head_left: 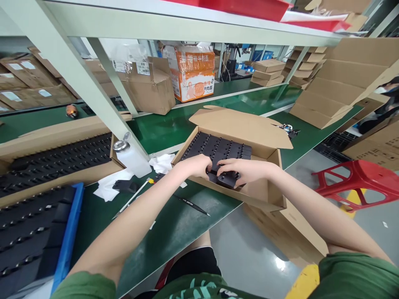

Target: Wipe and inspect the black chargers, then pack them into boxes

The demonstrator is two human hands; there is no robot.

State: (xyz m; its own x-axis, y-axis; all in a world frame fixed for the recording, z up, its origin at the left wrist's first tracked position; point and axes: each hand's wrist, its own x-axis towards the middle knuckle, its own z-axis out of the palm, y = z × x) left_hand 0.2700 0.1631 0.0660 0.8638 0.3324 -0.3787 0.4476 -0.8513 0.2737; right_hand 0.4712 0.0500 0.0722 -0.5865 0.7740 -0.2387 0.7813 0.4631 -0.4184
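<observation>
Rows of black plastic blocks [218,146] with small shiny pins lie in an open cardboard box [260,198]. Over its near side, my right hand [249,169] has thumb and fingers closed around one black plastic block [228,179]. My left hand [197,166] reaches over the near left wall with curled fingers against the blocks. What those fingers grip is hidden. On the right, part of the box floor shows bare cardboard. The box lid [241,122] is folded back behind the blocks.
A pen-like tool [191,204], white bottle [132,160], tissue [107,185] and loose black piece [124,185] lie left of the box. Farther left are a long carton [84,176] and blue tray [69,236] of black parts. A shelf post [84,79] rises nearby; a red stool [368,182] stands right.
</observation>
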